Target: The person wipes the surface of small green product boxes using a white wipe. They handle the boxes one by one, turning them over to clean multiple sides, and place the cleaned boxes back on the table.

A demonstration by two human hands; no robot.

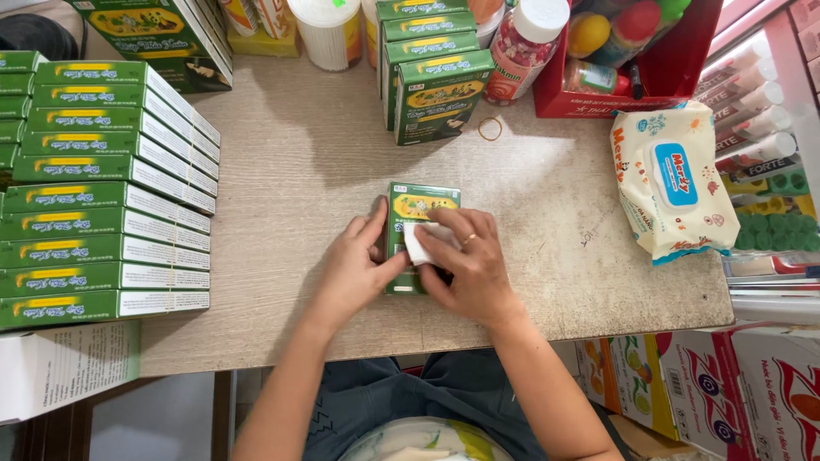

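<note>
Two hands: on one green box, flat on surface.
Left hand: fingers together, steadying box edge.
Right hand: fingers clamped on white slip, pressing it down.

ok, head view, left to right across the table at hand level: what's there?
Stack of green boxes → left hand → flat green box with a white slip on it → right hand → wet-wipes pack.
</note>
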